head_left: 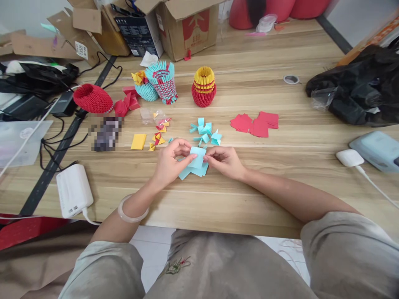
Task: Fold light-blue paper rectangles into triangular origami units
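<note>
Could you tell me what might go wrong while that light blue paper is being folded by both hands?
1. The left hand and right hand pinch one blue sheet above a loose blue stack; a second sheet could lift with it.
2. The folded blue pieces lie just beyond the hands, so a knuckle or sleeve might scatter them.
3. The red squares lie loose and could slide if the table is nudged.

Print on the cardboard box (pixel 187 31) and its labels is too small to read.
</note>
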### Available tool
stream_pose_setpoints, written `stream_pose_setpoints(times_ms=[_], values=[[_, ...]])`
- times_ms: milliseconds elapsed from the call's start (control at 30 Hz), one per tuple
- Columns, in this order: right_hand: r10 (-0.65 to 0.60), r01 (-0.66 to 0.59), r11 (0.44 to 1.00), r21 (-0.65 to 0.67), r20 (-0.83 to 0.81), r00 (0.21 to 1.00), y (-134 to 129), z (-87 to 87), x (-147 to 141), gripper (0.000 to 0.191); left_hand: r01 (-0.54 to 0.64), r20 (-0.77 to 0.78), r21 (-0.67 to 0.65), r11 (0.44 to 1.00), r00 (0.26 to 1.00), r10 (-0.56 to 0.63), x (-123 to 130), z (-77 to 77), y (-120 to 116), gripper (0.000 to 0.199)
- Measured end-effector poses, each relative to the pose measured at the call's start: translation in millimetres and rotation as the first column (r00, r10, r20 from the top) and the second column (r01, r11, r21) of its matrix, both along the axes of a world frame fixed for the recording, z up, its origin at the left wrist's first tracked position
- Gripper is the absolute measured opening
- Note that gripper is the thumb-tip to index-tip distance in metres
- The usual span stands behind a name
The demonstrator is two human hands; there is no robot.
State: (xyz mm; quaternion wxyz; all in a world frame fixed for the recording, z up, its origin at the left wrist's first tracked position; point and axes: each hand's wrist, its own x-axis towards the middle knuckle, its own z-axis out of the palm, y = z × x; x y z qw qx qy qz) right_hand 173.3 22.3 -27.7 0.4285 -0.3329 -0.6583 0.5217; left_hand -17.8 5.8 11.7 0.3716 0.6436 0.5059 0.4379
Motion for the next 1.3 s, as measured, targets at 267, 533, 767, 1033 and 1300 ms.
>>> stream_pose_setpoints(times_ms=[267,533,767,1033,1300], values=[[0.079,-0.090,0.991,-0.100,-0.107,0.991,-1.1,1.1,-1.3,0.021,0.032,-0.251,0.176,0.984,0.968,0.014,4.4,3.3,-4.4,0.009],[0.017,-0.078,0.960,-0.267,-0.223,0.975,-0.6,6.8,-5.1,0.033,0.214,-0.162,0.091,0.973,0.967,-0.197,4.8,3.5,-8.1,0.021],[-0.008,-0.099,0.923,-0.371,-0.275,0.961,-1.4,11.2,-6.9,0.037,0.097,0.212,-0.050,0.994,0.974,-0.084,13.7,-0.8,-10.3,0.032],[0.003,-0.133,0.921,-0.367,-0.333,0.943,-1.5,11.8,-6.4,0.031,-0.003,0.258,-0.201,0.980,0.964,0.056,17.0,0.4,-10.6,0.024],[-0.012,-0.128,0.917,-0.378,-0.347,0.938,-1.7,13.5,-7.0,0.030,0.041,0.264,-0.177,0.983,0.964,0.008,15.6,-4.5,-12.0,0.019]])
